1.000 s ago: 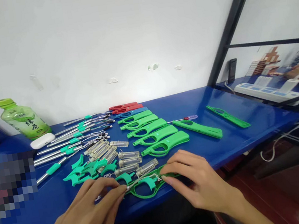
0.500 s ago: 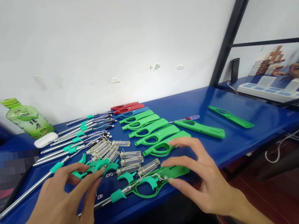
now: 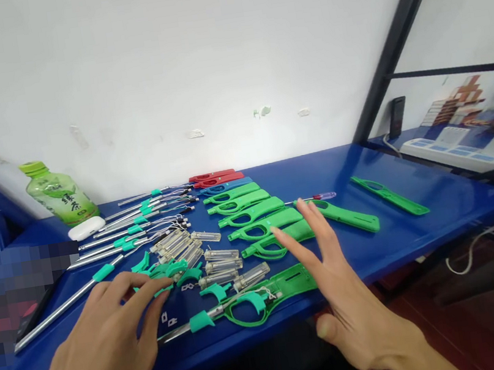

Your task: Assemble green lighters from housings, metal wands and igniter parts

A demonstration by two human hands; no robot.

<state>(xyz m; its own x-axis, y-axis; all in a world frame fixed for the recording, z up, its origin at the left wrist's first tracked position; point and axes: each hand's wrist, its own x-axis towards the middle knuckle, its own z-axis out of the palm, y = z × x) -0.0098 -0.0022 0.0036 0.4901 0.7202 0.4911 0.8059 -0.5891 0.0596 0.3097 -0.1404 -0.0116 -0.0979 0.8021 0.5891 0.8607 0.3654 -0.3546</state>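
Observation:
My left hand [image 3: 106,330] is closed in a pinch at the small pile of teal triggers [image 3: 189,272]; whatever its fingertips hold is too small or hidden to make out. My right hand [image 3: 348,300] is open, fingers apart, over the right end of a green lighter half-shell [image 3: 292,281]. In that shell lie a metal lighter tube with a teal collar [image 3: 201,320], thin wires and a teal trigger [image 3: 255,300]. Clear fuel tanks [image 3: 221,255] lie just beyond, with small white clips [image 3: 171,322] near my left fingers.
Several green shells [image 3: 251,210], a blue one and red ones [image 3: 213,176] form a column. Loose metal tubes [image 3: 72,301] lie left, near a green tea bottle [image 3: 63,197] and white case [image 3: 86,228]. A screwdriver [image 3: 325,196] and power strip [image 3: 455,151] are right.
My right hand has drawn back from the wires at the near shell, and its fingers have straightened and spread. My left hand keeps its pinch by the triggers. The view has shifted slightly.

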